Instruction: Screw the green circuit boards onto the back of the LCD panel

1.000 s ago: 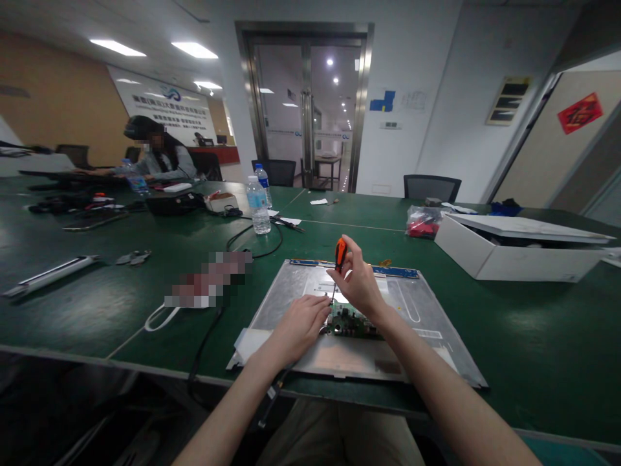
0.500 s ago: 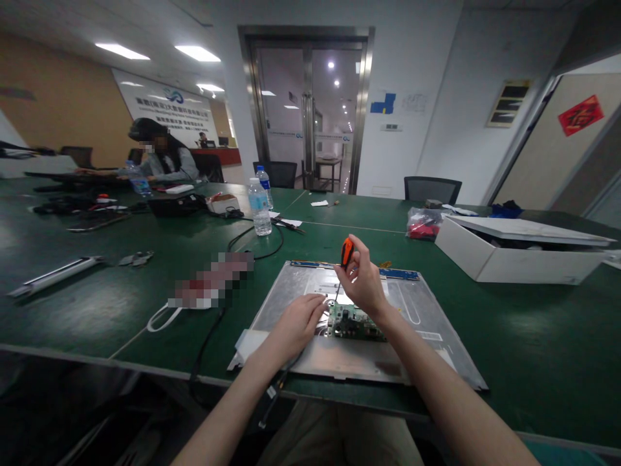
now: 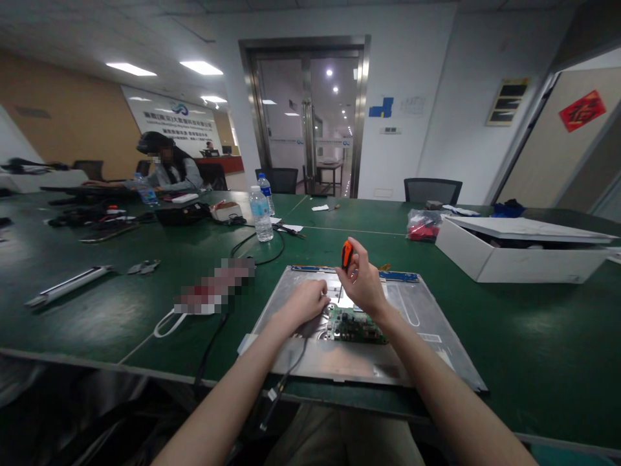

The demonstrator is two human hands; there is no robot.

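My right hand (image 3: 363, 278) grips the orange and black handle of a screwdriver (image 3: 347, 255), held upright with its thin shaft pointing down. Below it a green circuit board (image 3: 356, 327) lies on a flat metal panel (image 3: 334, 367), near the board's upper left corner. My left hand (image 3: 308, 301) rests over the panel left of the screwdriver, its fingers curled together; what they hold, if anything, is hidden. Along the panel's far edge runs a narrow blue circuit strip (image 3: 400, 276). A thin cable (image 3: 291, 372) hangs from the panel over the table's front edge.
On the green table (image 3: 533, 330) stand water bottles (image 3: 262, 217) and, at right, a white box (image 3: 526, 259). A blurred-out item with a white strap (image 3: 167, 323) and a white bar (image 3: 70, 286) lie at left. Another person (image 3: 172, 165) sits at the far left.
My left hand has moved up and slightly away from the board, its fingers now more curled. My right hand and the screwdriver have barely moved. The view has shifted slightly.
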